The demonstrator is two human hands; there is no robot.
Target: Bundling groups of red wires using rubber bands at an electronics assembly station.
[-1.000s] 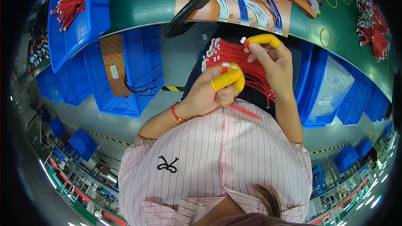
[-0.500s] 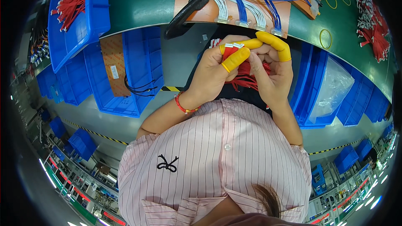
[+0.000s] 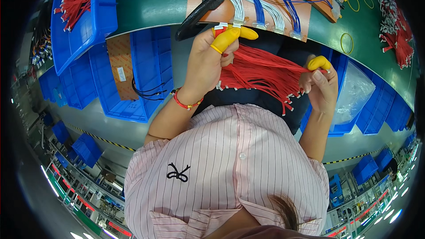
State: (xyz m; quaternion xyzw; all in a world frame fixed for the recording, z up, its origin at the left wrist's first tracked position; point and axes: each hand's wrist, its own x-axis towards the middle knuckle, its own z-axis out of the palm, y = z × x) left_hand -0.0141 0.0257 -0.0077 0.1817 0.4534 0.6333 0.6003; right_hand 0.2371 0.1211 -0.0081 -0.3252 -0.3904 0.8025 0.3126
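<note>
A bundle of red cables (image 3: 261, 71) with small white connectors lies across my lap, below the table edge. My left hand (image 3: 206, 57) is closed on red cables, whose white connector ends stick out above the yellow finger cots on thumb and forefinger. To the right, my right hand (image 3: 321, 82) pinches the far ends of some red cables and holds them stretched out straight. One of its fingertips wears a yellow cot too. Just beyond my left fingertips, white cables (image 3: 233, 0) and blue cables (image 3: 290, 11) end in connectors at the table edge.
The green table (image 3: 150, 2) carries an orange board (image 3: 206, 15), a black strap-like piece (image 3: 199, 15), yellow rings (image 3: 346, 43) and another red cable pile (image 3: 398, 40). A blue bin (image 3: 104, 17) of red cables stands at left. Blue crates (image 3: 157, 71) sit under the table on both sides.
My hands were close together over the cables; now they are far apart. The right hand has moved right, drawing cables out straight, and the left has shifted a little left and up.
</note>
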